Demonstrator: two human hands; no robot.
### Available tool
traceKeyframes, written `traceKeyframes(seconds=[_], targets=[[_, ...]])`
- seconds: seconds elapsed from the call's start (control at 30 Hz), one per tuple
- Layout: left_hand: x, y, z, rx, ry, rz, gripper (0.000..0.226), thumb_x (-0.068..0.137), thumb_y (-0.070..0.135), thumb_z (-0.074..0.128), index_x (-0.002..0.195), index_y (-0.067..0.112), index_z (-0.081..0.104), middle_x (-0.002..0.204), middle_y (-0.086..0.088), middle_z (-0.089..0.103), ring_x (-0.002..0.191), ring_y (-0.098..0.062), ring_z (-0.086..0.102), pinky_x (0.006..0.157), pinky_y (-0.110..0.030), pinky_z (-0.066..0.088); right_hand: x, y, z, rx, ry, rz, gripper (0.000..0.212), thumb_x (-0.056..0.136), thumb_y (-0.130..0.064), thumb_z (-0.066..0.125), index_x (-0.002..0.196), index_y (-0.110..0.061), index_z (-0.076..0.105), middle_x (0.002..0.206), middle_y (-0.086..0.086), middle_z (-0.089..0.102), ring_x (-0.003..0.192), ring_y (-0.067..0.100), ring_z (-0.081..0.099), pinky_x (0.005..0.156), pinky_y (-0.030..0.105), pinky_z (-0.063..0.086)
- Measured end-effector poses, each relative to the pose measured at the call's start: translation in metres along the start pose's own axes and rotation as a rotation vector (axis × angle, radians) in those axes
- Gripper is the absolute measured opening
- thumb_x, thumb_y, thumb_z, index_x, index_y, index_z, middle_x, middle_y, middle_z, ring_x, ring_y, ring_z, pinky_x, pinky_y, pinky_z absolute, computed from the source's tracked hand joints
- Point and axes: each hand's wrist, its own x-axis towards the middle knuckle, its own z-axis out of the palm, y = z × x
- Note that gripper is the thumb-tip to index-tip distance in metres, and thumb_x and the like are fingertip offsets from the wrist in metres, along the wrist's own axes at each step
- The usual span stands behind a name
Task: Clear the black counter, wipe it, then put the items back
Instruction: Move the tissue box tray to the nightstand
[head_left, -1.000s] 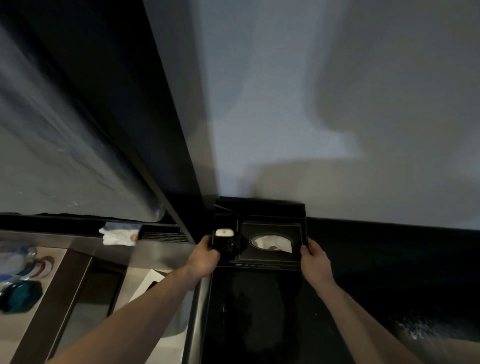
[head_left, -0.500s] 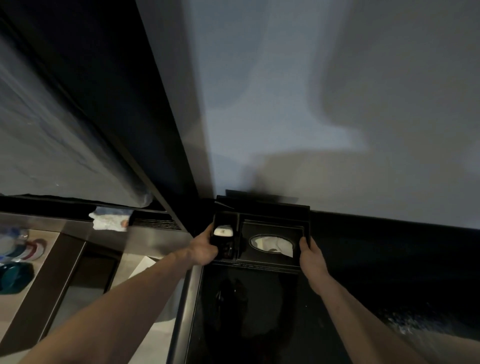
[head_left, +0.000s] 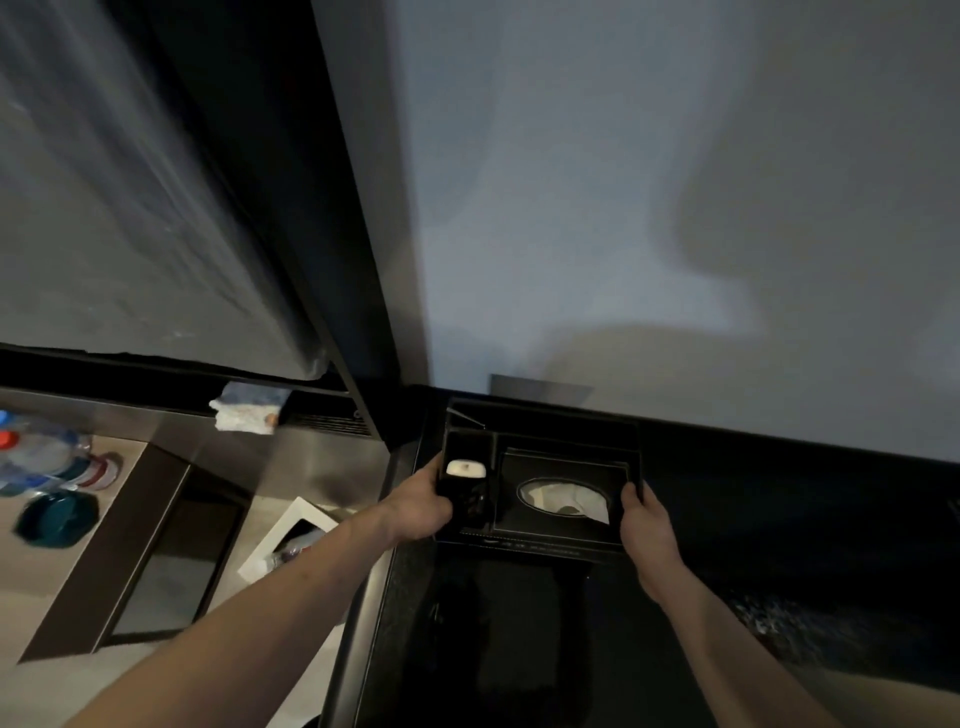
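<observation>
— Organizer tray sits at the worktop's back left corner; left hand and right hand grip its ends.
— Risk?
— A tilt could tip out the small white-topped item.
— Looks?
— Black, compartmented, with tissue showing through an oval slot.

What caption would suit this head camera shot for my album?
Both hands, left and right, grip a black tissue tray on the black counter.

Two bare forearms, no sleeves, hands without rings or gloves
</observation>
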Motion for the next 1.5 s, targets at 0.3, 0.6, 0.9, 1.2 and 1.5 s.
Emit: traceKeyframes(seconds=[0.3,0.6,0.9,1.2,1.5], targets=[[-0.076,0.004,0.009,0.008,0.078,0.007,0.063,0.081,-0.007,0.056,0.130,0.032,0.052,0.101,0.003,0.070,0.094,-0.009,0.066,0.074,-0.021,0.057,-0.048,-0.003,-0.016,-0.059,-0.048,-0.130,0.047,0.110,-0.043,0.038,0.156,-0.033,0.043,0.145,0.001,0.058,0.130,0.027,0.056,0.113,0.049,0.045],[-0.178,-0.048,-0.014,-0.067,0.087,0.006,0.057,0.080,-0.006,0.052,0.129,0.024,0.055,0.095,0.001,0.070,0.079,-0.001,0.069,0.067,-0.020,0.055,-0.129,0.021,0.014,-0.104,-0.125,-0.176,0.049,0.109,-0.048,0.036,0.156,-0.037,0.042,0.150,0.000,0.055,0.134,0.024,0.053,0.115,0.051,0.043],[-0.287,-0.158,-0.095,-0.140,0.167,-0.014,0.062,0.089,-0.013,0.049,0.123,0.039,0.051,0.114,0.000,0.066,0.109,-0.017,0.062,0.090,-0.034,0.057,-0.230,0.054,0.124,-0.226,-0.205,-0.293,0.046,0.109,-0.050,0.035,0.152,-0.039,0.046,0.152,-0.007,0.054,0.140,0.019,0.049,0.119,0.050,0.039],[-0.407,-0.307,-0.198,-0.192,0.352,-0.011,0.083,0.076,0.006,0.063,0.139,0.056,0.046,0.120,0.013,0.071,0.111,-0.014,0.067,0.089,-0.034,0.058,-0.352,0.093,0.281,-0.305,-0.231,-0.405,0.046,0.110,-0.042,0.039,0.153,-0.028,0.049,0.150,-0.007,0.053,0.142,0.020,0.047,0.120,0.039,0.035],[-0.468,-0.405,-0.267,-0.314,0.519,-0.032,0.082,0.065,0.013,0.067,0.133,0.056,0.055,0.122,0.018,0.071,0.113,-0.014,0.068,0.097,-0.047,0.058,-0.417,0.095,0.399,-0.432,-0.332,-0.521,0.046,0.111,-0.040,0.039,0.153,-0.023,0.050,0.153,-0.001,0.054,0.143,0.026,0.047,0.121,0.043,0.034]])
